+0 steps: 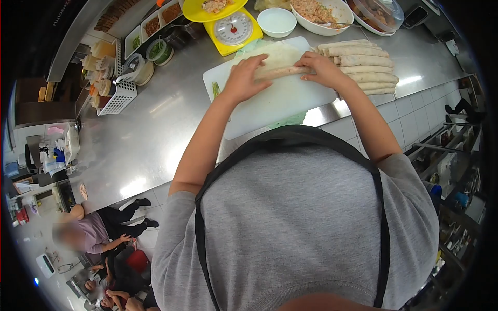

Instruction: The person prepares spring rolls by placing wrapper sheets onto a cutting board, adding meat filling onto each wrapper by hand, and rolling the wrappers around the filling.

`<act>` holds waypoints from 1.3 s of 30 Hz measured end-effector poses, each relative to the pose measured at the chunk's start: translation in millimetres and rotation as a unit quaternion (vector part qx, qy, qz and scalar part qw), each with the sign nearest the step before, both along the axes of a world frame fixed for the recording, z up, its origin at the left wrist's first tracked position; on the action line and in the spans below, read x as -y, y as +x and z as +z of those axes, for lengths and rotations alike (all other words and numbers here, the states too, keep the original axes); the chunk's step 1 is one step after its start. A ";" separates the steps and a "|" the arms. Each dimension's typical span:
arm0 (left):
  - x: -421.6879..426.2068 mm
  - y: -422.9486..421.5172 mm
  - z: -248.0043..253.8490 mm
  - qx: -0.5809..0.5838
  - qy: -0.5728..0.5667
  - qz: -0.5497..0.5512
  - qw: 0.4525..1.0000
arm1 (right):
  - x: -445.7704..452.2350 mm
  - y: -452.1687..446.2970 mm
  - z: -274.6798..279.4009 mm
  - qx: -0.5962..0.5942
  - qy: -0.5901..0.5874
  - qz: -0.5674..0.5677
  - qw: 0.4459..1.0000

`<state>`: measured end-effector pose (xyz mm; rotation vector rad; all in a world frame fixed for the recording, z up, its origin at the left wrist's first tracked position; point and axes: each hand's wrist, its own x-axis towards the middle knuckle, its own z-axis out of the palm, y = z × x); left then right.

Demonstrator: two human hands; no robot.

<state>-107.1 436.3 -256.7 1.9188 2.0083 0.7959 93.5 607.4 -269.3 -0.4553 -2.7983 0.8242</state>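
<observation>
A long pale filled roll lies crosswise on a thin translucent wrapper sheet, over a white cutting board. My left hand is at the roll's left end, with thumb and fingers on either side of it. The right end is held by my right hand, fingers curled over the top and thumb below. Just right of the board, finished-looking rolls are stacked side by side. Green strips rest at the board's left edge.
Behind the board stand a yellow scale with filling on its pan, a small white bowl and a large bowl of minced filling. A white basket of bottles is at left. Other people are in the lower left.
</observation>
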 end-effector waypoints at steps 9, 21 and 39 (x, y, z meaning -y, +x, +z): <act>-52.3 31.6 -26.3 0.105 -0.017 -0.083 0.991 | 9.9 -4.4 12.5 0.012 0.042 -0.009 0.999; -11.1 -6.7 -3.9 0.184 -0.074 -0.058 0.978 | 10.9 -38.5 13.9 0.050 0.033 0.060 0.996; 22.1 -20.0 -8.1 0.118 -0.012 0.006 0.993 | 51.8 -82.7 1.2 -0.018 0.045 0.073 0.996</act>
